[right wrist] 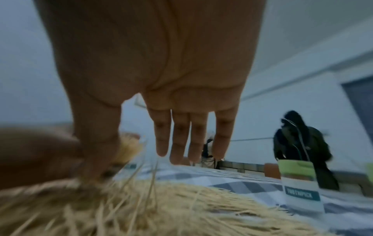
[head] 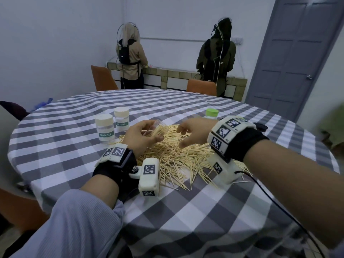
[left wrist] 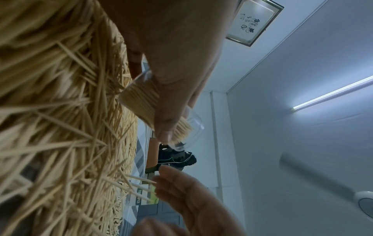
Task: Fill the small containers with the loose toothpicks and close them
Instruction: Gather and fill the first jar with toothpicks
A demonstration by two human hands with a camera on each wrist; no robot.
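Observation:
A heap of loose toothpicks (head: 178, 157) (left wrist: 60, 127) (right wrist: 161, 207) lies on the checked tablecloth. My left hand (head: 143, 136) (left wrist: 173, 76) grips a clear open container (head: 158, 129) (left wrist: 161, 111), tilted on its side above the heap and partly filled with toothpicks. My right hand (head: 189, 133) (right wrist: 161, 95) hovers just right of it with fingers straight and spread, holding nothing. Two closed white-capped containers (head: 105, 128) (head: 121, 118) labelled TOOTHPICK stand left of the heap. A green-capped container (head: 212, 113) (right wrist: 298, 183) stands behind my right hand.
The round table (head: 74, 164) has bare cloth in front and at the far side. Two orange chairs (head: 102, 78) (head: 202, 86) stand behind it. Two people (head: 130, 56) (head: 217, 56) face a counter by the far wall. A cable (head: 270, 194) trails from my right wrist.

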